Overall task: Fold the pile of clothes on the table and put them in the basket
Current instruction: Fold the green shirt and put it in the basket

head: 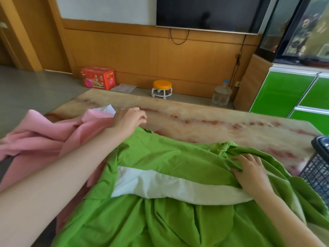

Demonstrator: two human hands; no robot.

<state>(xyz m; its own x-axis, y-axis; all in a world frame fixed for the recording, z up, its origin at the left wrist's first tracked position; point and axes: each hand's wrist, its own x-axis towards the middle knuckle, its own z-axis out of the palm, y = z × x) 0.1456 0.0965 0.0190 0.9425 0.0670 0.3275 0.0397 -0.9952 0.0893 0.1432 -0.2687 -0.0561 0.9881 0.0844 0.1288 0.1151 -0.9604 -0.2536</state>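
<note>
Green cloth, thin and soft to judge by its many loose creases, was spread over the near half of the marbled table. A white band of its underside or lining was turned up across the middle. It was judged to be light and limp, with no stiffness of its own. A lifted corner would sag, and a fold would hold only once smoothed flat.

The right hand was laid on the cloth's upper right part, fingers straight and slightly spread. The fabric was pressed down beside a ridge of gathered cloth, and nothing was gripped.

The left hand was placed at the far left, where the green cloth met a pink garment. Its fingers were loosely curled above the tabletop, and whether an edge was pinched between them could not be told. The pink garment lay crumpled to the left, with a scrap of white fabric showing behind it.

A black mesh basket was seen at the right edge, just beside the green cloth.

Hold would best be taken at seams, shoulders or hem corners, with the hands well apart, since a grip taken mid-panel would only bunch the fabric.
</note>
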